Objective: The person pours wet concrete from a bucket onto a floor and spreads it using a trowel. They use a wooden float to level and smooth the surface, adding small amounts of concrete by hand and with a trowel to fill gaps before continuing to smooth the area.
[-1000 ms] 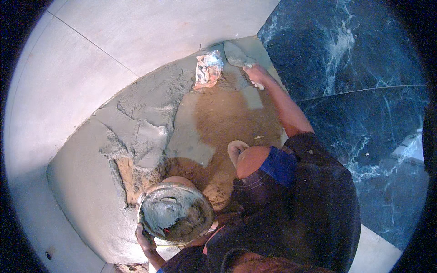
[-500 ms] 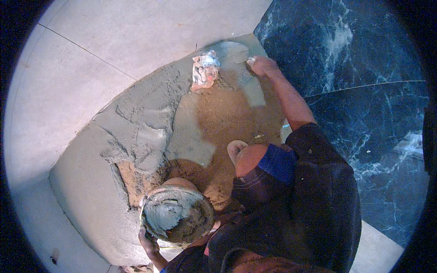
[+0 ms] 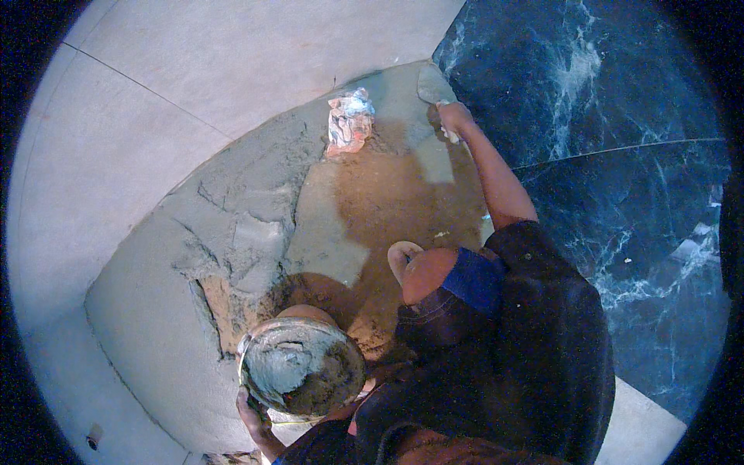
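Observation:
My right hand (image 3: 456, 120) is closed on the handle of a trowel (image 3: 428, 85), its blade flat on wet grey mortar (image 3: 397, 89) in the far right corner, beside the blue wall. At the lower left my left hand (image 3: 254, 418) grips the side of a round bucket (image 3: 301, 364), thumb near its rim. The bucket leans toward me, with grey mortar and darker residue inside. Its far side hides my left fingers in part.
A crumpled plastic bundle (image 3: 350, 120) stands in the mortar. Brown bare ground (image 3: 395, 194) lies in the middle. Pale wall panels (image 3: 155, 70) border the left, blue marbled slabs (image 3: 620, 201) the right. My bent knee (image 3: 428, 275) sits near the centre.
My right hand has moved a little right and toward me, and the trowel blade has slid right along the mortar toward the blue slabs. My left hand and the bucket have hardly moved.

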`<control>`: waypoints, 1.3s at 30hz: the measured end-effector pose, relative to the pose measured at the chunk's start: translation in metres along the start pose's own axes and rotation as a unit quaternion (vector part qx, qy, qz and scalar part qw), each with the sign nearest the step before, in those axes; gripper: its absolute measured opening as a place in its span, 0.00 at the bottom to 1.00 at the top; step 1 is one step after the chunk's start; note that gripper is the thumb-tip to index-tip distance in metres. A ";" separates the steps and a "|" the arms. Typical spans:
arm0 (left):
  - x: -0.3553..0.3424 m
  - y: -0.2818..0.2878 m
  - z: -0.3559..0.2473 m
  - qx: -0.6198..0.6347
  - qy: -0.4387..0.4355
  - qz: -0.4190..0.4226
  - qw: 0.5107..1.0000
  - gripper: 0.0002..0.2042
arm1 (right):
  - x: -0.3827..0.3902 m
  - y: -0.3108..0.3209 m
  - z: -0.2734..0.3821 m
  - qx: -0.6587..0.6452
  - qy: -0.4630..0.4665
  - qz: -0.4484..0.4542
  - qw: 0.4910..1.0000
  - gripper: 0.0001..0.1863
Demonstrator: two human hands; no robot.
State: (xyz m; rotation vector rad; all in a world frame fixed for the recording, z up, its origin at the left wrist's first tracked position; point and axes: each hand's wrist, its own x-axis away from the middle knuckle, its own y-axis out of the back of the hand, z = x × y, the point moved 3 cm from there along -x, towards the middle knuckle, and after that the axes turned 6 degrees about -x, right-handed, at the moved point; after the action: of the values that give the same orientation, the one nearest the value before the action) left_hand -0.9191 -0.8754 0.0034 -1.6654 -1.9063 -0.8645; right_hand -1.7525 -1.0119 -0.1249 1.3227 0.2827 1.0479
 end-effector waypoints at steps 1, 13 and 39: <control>0.003 0.002 0.000 -0.001 -0.001 -0.003 1.000 0.17 | -0.006 -0.007 0.002 -0.013 0.013 -0.020 1.000 0.29; -0.009 0.009 0.010 -0.028 0.010 0.010 1.000 0.21 | -0.018 -0.030 0.002 -0.476 -0.171 0.036 0.862 0.20; -0.003 0.001 0.001 -0.013 0.004 0.025 1.000 0.17 | -0.033 0.049 0.118 0.094 0.234 0.064 0.966 0.28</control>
State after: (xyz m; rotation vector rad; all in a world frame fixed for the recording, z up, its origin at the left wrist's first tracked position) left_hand -0.9171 -0.8766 0.0008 -1.7153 -1.8485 -0.8787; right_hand -1.7098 -1.1184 -0.0603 1.2599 0.6712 1.4699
